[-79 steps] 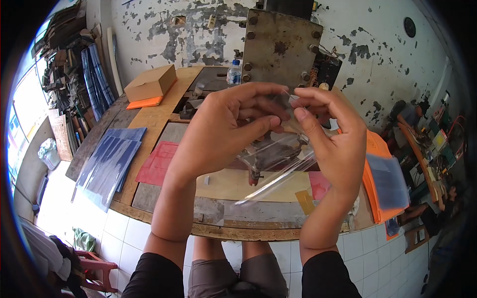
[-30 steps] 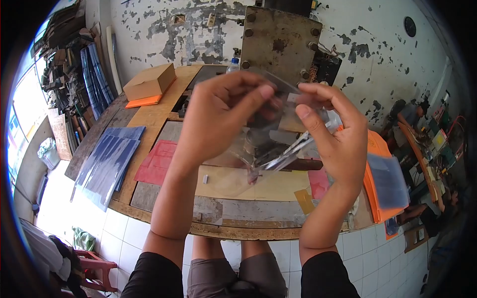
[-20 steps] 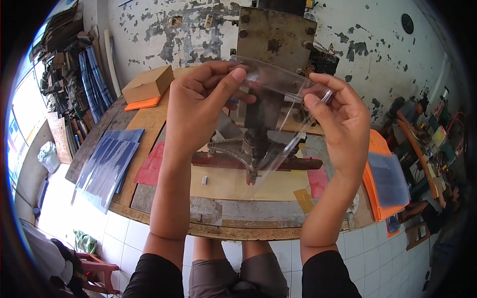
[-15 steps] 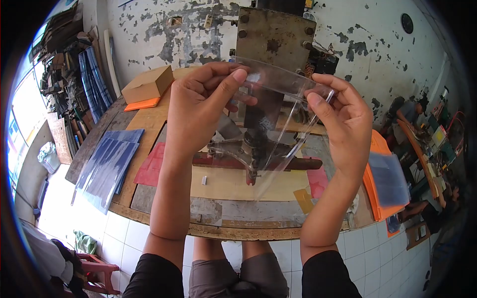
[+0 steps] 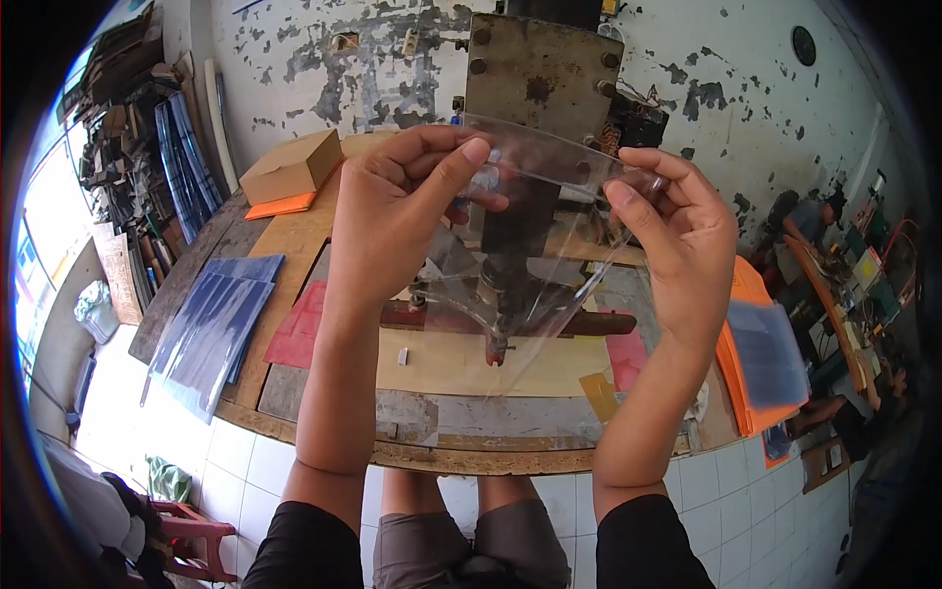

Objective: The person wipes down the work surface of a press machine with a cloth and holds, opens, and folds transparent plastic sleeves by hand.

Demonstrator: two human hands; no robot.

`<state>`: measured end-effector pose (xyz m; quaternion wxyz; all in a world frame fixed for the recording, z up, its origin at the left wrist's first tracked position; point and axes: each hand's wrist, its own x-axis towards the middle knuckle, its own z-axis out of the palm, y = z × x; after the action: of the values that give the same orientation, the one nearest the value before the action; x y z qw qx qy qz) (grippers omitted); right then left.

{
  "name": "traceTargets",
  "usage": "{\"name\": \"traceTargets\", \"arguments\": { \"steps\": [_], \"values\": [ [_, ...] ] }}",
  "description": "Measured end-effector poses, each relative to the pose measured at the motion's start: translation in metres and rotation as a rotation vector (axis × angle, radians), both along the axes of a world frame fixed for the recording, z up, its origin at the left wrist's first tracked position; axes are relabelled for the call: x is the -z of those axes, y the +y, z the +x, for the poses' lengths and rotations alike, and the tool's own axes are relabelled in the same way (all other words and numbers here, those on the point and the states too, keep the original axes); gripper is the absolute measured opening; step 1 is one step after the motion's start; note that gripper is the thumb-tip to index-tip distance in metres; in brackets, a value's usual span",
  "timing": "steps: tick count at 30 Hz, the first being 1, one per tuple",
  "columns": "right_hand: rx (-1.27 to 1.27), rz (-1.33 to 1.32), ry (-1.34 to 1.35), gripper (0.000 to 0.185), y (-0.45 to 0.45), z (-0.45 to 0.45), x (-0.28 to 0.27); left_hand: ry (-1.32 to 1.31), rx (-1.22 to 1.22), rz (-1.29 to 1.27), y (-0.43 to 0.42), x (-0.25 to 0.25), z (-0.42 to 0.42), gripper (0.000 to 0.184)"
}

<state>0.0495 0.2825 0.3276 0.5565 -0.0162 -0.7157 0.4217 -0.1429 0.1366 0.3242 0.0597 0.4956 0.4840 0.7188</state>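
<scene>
A clear plastic sheet is stretched between both hands above the table. My left hand pinches its upper left corner between thumb and fingers. At the upper right, my right hand grips the other corner, where the plastic folds and shines. The rest of the sheet hangs down to a narrow lower end. Through it shows a metal press with a dark red bar. Below lies a pale yellow board with a small grey piece on it.
Blue-tinted plastic sheets and a red sheet lie to the left, with a cardboard box behind. Orange sheets with clear plastic lie at the right. Another person is at the far right.
My hands have moved apart, the left one leftward. The plastic, bunched and blurred between them earlier, is now spread out along its upper edge.
</scene>
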Motion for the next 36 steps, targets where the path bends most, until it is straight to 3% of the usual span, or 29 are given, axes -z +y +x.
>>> {"name": "traceTargets", "arguments": {
  "steps": [14,36],
  "values": [
    [-0.042,-0.048,-0.080,0.030,0.016,0.014,-0.002,0.059,0.118,-0.145,0.000,0.000,-0.012,0.027],
    [-0.019,0.003,-0.117,0.031,0.023,0.017,-0.001,0.098,0.122,-0.140,0.002,0.003,-0.013,0.029]
  ]
}}
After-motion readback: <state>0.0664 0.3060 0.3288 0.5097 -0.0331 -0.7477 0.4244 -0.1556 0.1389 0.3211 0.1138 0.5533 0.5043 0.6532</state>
